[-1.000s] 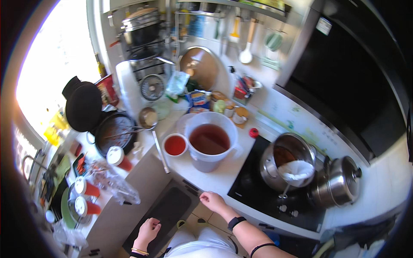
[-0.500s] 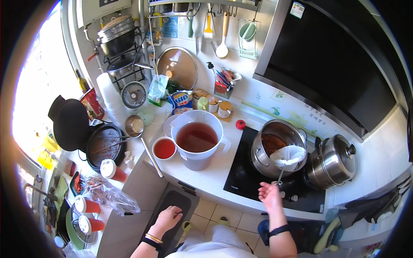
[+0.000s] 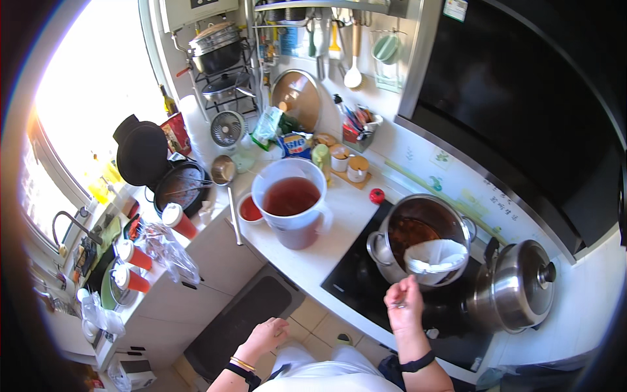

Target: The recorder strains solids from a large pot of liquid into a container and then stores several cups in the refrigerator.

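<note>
- The white cloth strainer (image 3: 436,256) sits at the near right rim of the open steel pot (image 3: 450,212), its bag sagging and looking damp, with darker stains along its near edge.
- Half a second ago the right hand (image 3: 403,304) was just beside the strainer's thin metal handle, fingers loose; now they are closed around it.
- The left hand (image 3: 266,336) hovers over the floor mat (image 3: 225,333), fingers loosely bent, nothing showing in them.
- Reddish-brown contents (image 3: 411,234) lie in the pot, which stands on the black hob (image 3: 356,277) beside a lidded steel pot (image 3: 513,291).
- Left of the hob, the white counter (image 3: 343,228) bears a clear pitcher (image 3: 297,230) of dark red liquid and a bowl (image 3: 251,209) of brighter red.
- Farther out are lidded red cups (image 3: 181,221), a bright window (image 3: 85,98) and a black range hood (image 3: 516,104).
</note>
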`<act>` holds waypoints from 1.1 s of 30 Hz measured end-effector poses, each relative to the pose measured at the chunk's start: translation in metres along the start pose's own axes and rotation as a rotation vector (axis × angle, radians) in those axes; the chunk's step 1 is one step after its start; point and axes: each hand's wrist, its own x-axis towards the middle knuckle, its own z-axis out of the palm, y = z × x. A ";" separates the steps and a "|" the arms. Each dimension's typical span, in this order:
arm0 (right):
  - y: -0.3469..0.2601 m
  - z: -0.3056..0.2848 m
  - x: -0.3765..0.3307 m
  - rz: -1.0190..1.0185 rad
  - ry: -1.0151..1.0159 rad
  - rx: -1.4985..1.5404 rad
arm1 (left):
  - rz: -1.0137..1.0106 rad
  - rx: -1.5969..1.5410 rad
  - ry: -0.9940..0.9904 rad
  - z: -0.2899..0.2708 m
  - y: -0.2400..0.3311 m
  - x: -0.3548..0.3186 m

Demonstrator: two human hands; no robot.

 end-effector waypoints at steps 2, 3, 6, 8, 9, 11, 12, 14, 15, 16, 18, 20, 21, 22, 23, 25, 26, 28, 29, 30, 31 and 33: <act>-0.006 -0.002 -0.008 -0.022 -0.039 -0.192 | -0.038 0.012 -0.043 0.015 0.019 -0.001; -0.013 -0.002 -0.013 -0.019 -0.071 -0.279 | -0.038 0.010 -0.047 0.022 0.028 -0.002; -0.028 -0.006 -0.020 -0.074 -0.100 -0.401 | -0.016 -0.048 -0.040 0.031 0.050 -0.006; -0.033 -0.012 -0.021 -0.092 -0.124 -0.438 | 0.011 0.013 -0.048 0.031 0.058 -0.009; -0.034 -0.015 -0.023 -0.095 -0.141 -0.461 | 0.016 0.020 -0.048 0.030 0.060 -0.011; -0.039 -0.019 -0.026 -0.105 -0.159 -0.484 | 0.017 0.038 -0.029 0.030 0.062 -0.013; -0.042 -0.020 -0.029 -0.133 -0.207 -0.545 | 0.022 0.041 -0.027 0.028 0.064 -0.014; -0.049 -0.022 -0.031 -0.173 -0.278 -0.639 | 0.004 0.044 -0.005 0.028 0.065 -0.015; -0.052 -0.022 -0.030 -0.175 -0.276 -0.641 | 0.007 0.044 -0.006 0.030 0.065 -0.015; -0.056 -0.021 -0.030 -0.171 -0.308 -0.633 | 0.014 0.032 -0.003 0.032 0.063 -0.015; -0.062 -0.019 -0.031 -0.156 -0.350 -0.620 | 0.025 0.020 0.000 0.037 0.062 -0.016; -0.071 -0.019 -0.033 -0.150 -0.364 -0.612 | 0.032 0.041 -0.031 0.041 0.062 -0.016; -0.075 -0.018 -0.033 -0.140 -0.383 -0.602 | 0.036 0.041 -0.032 0.043 0.062 -0.016; -0.080 -0.018 -0.033 -0.155 -0.406 -0.613 | 0.052 0.046 -0.044 0.045 0.062 -0.017; -0.082 -0.017 -0.033 -0.156 -0.404 -0.613 | 0.068 0.051 -0.056 0.046 0.063 -0.018; -0.087 -0.016 -0.032 -0.174 -0.466 -0.611 | 0.071 0.068 -0.060 0.047 0.066 -0.021; -0.090 -0.015 -0.033 -0.175 -0.478 -0.628 | 0.072 0.083 -0.062 0.048 0.067 -0.022; -0.095 -0.013 -0.032 -0.177 -0.490 -0.639 | 0.060 0.084 -0.064 0.049 0.067 -0.024; -0.095 -0.013 -0.031 -0.176 -0.503 -0.650 | 0.046 0.082 -0.066 0.050 0.067 -0.025; -0.094 -0.014 -0.030 -0.176 -0.503 -0.650 | 0.046 0.083 -0.065 0.050 0.068 -0.026; -0.093 -0.016 -0.027 -0.176 -0.499 -0.659 | 0.055 0.094 -0.067 0.050 0.069 -0.027; -0.093 -0.017 -0.027 -0.177 -0.493 -0.670 | 0.065 0.105 -0.071 0.053 0.067 -0.028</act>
